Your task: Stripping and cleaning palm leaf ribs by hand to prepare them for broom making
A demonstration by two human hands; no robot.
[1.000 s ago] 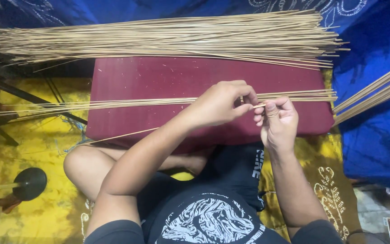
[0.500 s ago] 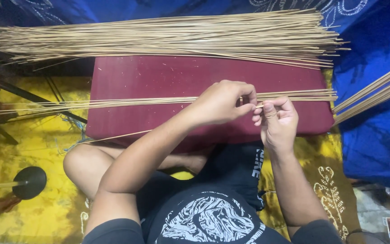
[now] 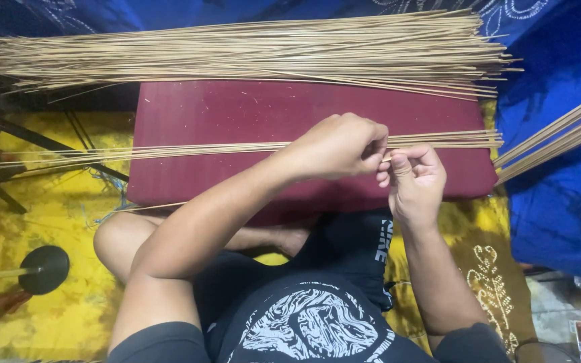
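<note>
Both hands pinch the near sticks (image 3: 237, 149): left hand (image 3: 337, 146) closes over them, right hand (image 3: 415, 181) nips their ends, keeping them level across the maroon cushion (image 3: 237, 111).

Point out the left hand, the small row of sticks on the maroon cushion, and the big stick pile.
left hand (image 3: 341, 144), head view, back of the hand.
small row of sticks (image 3: 189, 151), head view, mid-length.
big stick pile (image 3: 250, 50), head view, middle of the heap.
</note>
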